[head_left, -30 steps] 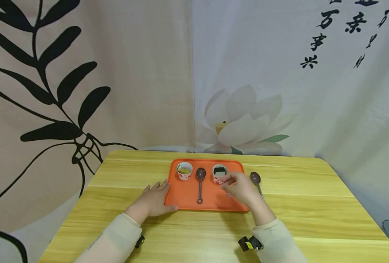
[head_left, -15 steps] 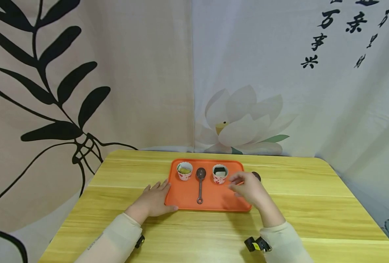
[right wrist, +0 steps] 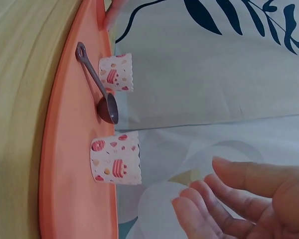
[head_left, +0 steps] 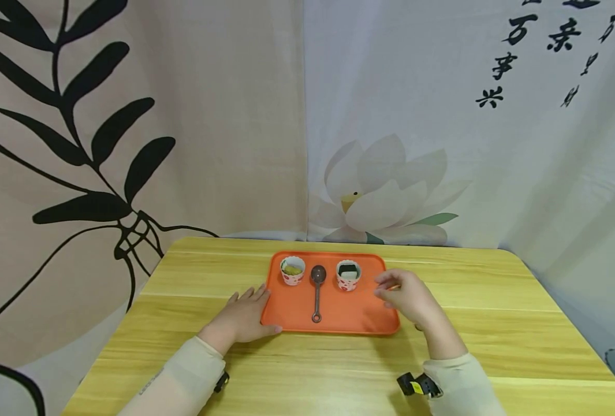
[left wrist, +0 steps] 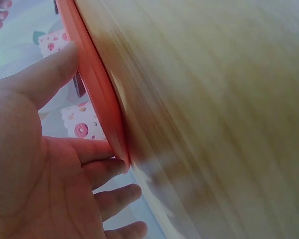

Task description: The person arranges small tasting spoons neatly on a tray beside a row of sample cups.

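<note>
An orange tray [head_left: 293, 309] lies on the table with two paper cups and a brown spoon [head_left: 317, 294] on it. The left cup [head_left: 293, 280] contains something yellowish; dark and pale pieces fill the right cup [head_left: 347, 285]. At the tray's left edge, my left hand [head_left: 241, 322] touches the rim with its fingers extended. My right hand [head_left: 411, 299] hovers over the tray's right edge, fingers loosely bent and holding nothing, apart from the right cup [right wrist: 115, 158]. A second spoon is mostly hidden beneath that hand; only its handle end [head_left: 418, 327] peeks out.
The wooden table [head_left: 494, 323] extends around the tray on all sides. Behind it hangs a curtain [head_left: 234, 144] printed with leaves, a lotus and characters.
My right hand has drawn away from the right cup, moving rightward to the tray's edge, and now covers the second spoon. My left hand stays at the tray's rim.
</note>
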{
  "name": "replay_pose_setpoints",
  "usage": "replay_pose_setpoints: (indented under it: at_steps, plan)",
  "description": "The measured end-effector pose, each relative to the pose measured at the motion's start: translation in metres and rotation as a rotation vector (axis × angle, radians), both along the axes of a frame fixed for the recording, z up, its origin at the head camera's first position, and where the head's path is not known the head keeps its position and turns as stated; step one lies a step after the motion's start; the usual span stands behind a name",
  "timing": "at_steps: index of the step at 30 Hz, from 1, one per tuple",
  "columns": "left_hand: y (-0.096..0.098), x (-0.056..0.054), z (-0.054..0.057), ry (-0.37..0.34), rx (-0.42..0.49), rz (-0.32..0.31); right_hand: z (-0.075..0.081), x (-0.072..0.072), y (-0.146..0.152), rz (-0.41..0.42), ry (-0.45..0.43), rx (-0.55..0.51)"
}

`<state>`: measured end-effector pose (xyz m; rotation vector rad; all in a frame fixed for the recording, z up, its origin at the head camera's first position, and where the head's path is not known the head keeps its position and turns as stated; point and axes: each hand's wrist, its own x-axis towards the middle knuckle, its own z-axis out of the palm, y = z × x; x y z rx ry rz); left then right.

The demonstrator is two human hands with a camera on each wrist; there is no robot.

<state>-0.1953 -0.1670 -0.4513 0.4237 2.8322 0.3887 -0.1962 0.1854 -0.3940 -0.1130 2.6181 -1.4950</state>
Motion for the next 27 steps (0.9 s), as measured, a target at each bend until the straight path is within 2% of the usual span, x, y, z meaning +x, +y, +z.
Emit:
replay_pose_setpoints:
  at_steps: [11, 20, 27]
  plan:
    - [0.0, 0.0, 0.001, -0.004, -0.005, -0.001, -0.001, -0.001, 0.02, 0.027, 0.04, 0.005]
    - [0.0, 0.0, 0.001, 0.002, -0.002, -0.003, -0.007, -0.005, 0.033, -0.014, 0.028, 0.024]
    - [0.0, 0.0, 0.001, 0.004, -0.002, -0.004, -0.011, -0.008, 0.042, -0.012, 0.037, 0.027]
